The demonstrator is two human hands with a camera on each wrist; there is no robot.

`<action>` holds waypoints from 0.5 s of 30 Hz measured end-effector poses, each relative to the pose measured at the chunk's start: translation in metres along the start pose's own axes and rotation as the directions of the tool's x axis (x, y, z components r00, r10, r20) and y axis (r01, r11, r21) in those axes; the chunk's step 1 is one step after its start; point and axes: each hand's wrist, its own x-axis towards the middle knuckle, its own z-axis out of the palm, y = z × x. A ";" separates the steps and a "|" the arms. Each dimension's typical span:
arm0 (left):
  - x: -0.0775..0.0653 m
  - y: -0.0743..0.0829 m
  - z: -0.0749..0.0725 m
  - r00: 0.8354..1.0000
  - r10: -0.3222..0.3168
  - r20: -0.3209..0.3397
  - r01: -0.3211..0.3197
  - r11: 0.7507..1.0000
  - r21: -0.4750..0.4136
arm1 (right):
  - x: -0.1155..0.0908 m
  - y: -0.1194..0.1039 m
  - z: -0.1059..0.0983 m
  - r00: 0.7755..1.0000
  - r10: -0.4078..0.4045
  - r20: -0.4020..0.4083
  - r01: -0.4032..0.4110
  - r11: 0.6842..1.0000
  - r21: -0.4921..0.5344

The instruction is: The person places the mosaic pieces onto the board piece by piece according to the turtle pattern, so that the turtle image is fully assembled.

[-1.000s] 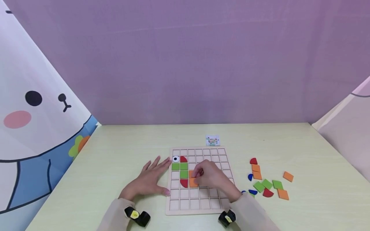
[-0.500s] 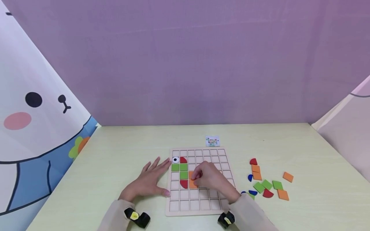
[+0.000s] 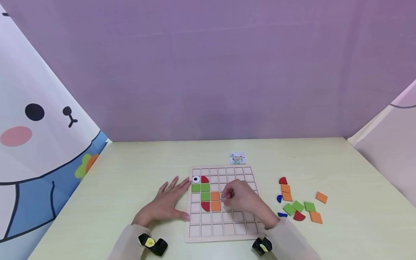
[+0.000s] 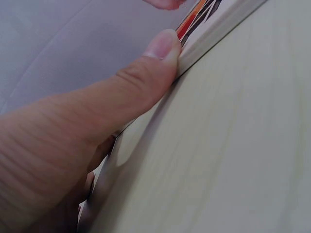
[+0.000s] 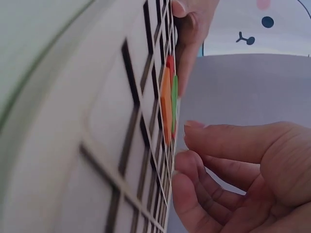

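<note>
A wooden grid board (image 3: 201, 239) lies on the table. Its left part holds an eye tile (image 3: 196, 179), red quarter-circles (image 3: 205, 206), green squares (image 3: 205, 196) and two orange squares (image 3: 216, 206). My left hand (image 3: 165, 204) lies spread at the board's left side; in the left wrist view its thumb (image 4: 146, 73) touches the board's edge. Just right of the orange squares, my right hand (image 3: 245, 198) hovers close over the grid. The right wrist view shows its thumb (image 5: 223, 138) and loosely bent fingers apart, with nothing between them.
Loose pieces lie right of the board: green squares (image 3: 310, 206), orange squares (image 3: 316, 217), red quarter-circles (image 3: 299, 216) and blue pieces (image 3: 282, 214). A small picture card (image 3: 237, 157) sits beyond the board's far edge. A purple backdrop (image 3: 208, 72) rises behind the table.
My right hand has let go of the lower orange square and shifted slightly right, so both orange squares now show fully. My left hand stays at the board's edge.
</note>
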 end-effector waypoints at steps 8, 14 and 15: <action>0.001 -0.001 0.001 1.000 -0.010 0.006 0.010 1.000 0.002 | -0.018 0.015 -0.021 0.998 0.058 -0.040 -0.059 0.997 -0.039; 0.000 -0.004 -0.001 1.000 -0.022 0.009 0.022 1.000 0.005 | -0.030 0.025 -0.033 0.992 0.114 -0.062 -0.118 0.991 -0.065; 0.000 -0.004 -0.001 1.000 -0.020 0.006 0.020 1.000 0.005 | -0.031 0.027 -0.035 0.990 0.121 -0.067 -0.126 0.989 -0.073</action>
